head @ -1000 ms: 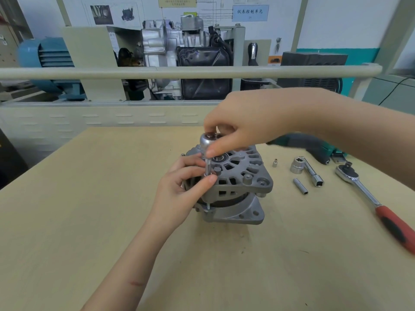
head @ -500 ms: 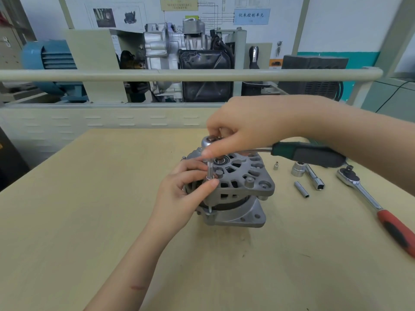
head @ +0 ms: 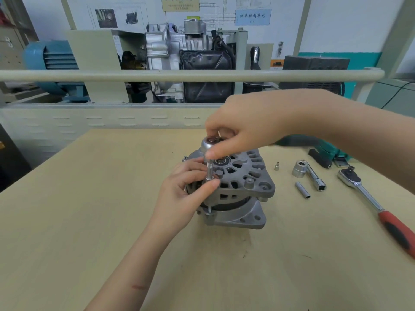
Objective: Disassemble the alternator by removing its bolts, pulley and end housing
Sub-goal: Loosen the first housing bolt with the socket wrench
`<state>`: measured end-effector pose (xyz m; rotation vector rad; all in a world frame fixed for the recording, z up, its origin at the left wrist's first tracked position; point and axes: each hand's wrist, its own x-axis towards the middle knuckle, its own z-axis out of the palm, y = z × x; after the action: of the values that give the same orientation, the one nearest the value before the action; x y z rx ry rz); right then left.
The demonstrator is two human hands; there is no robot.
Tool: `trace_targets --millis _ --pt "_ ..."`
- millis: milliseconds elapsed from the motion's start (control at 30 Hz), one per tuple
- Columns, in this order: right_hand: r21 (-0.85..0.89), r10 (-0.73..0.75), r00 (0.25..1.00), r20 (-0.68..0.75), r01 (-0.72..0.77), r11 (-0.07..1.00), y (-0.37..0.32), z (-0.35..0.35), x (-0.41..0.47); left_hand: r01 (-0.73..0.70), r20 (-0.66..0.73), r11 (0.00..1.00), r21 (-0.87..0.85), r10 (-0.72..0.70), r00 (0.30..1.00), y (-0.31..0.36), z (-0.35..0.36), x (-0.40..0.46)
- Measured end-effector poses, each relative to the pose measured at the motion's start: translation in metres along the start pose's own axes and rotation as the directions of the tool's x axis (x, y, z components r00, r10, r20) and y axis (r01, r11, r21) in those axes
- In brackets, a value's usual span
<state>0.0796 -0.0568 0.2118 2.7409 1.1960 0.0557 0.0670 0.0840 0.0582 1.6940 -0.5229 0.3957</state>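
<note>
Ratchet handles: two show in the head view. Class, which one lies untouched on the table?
The red-and-black-handled ratchet lies free at the table's right edge. The green-handled ratchet sits on the alternator, its head gripped by the right hand.

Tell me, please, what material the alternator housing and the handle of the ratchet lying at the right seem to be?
Alternator housing: likely cast aluminium, from its dull grey, slightly grainy surface and moulded ribs. Ratchet handle: probably rubber or plastic, matte red with black inlay, on a shiny chromed steel shaft.

The left hand [head: 186,187] reaches in from the near left, fingers curled in a pinch. The right hand [head: 244,129] comes from the right, fingertips gripping downward.
</note>
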Motion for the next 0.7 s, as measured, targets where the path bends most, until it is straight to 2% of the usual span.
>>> trace_targets --millis 200,333,400,533,700 --pt "-0.008 -0.018 1.000 0.002 0.018 1.000 -0.0008 -0.0002 0.0011 -0.008 0.004 1.000 -0.023 0.008 1.000 0.0003 -0.0003 -0.0003" --pt "0.083 -0.060 0.998 0.035 0.057 0.995 0.0055 -0.0011 -0.0056 -0.010 0.057 1.000 -0.012 0.010 0.998 -0.0012 -0.0019 -0.0016" --pt "0.105 -0.077 0.997 0.003 0.076 0.992 0.0045 0.0007 -0.0058 -0.013 0.035 1.000 -0.015 0.013 0.999 -0.0006 -0.0011 -0.0023" --pt "-0.001 -0.011 0.999 -0.053 0.011 1.000 0.0026 0.0028 -0.0016 -0.016 -0.034 1.000 -0.019 0.015 0.999 -0.0001 0.0013 -0.0017" --pt "0.087 0.005 0.998 -0.060 0.000 0.996 0.0028 0.0051 -0.0018 -0.016 -0.039 0.999 -0.029 0.015 0.999 0.0000 0.0029 -0.0016"
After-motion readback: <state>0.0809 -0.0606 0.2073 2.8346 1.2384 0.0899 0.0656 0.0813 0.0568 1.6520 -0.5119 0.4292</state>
